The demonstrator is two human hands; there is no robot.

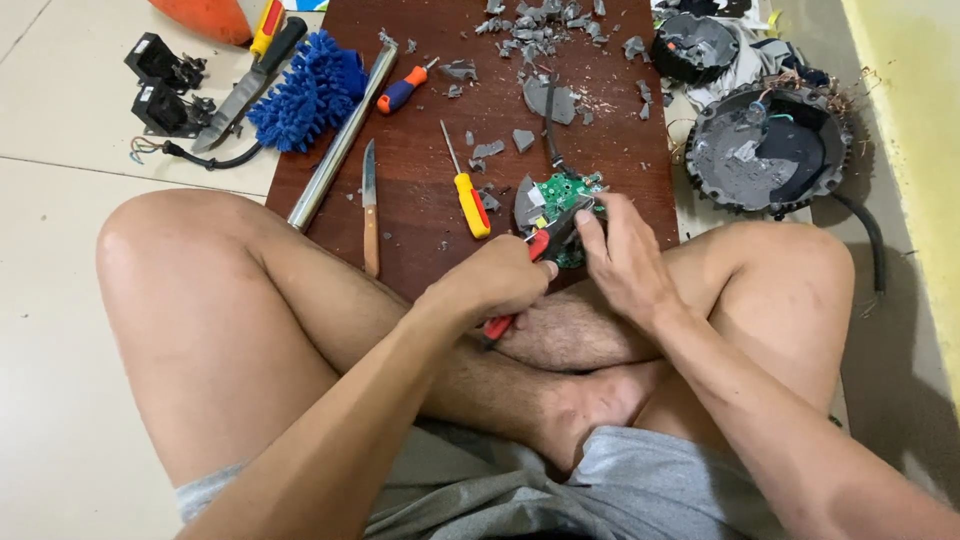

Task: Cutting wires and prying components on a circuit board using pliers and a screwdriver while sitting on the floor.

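Well left of the left hand, a blue mop head, a metal tube and a wood-handled knife lie on the brown board; a yellow screwdriver sits just above that hand. The left hand is closed around red-handled pliers, whose tip seems to bite the green circuit board. The right hand pinches the circuit board's edge. Up and right of it rests a round black housing.
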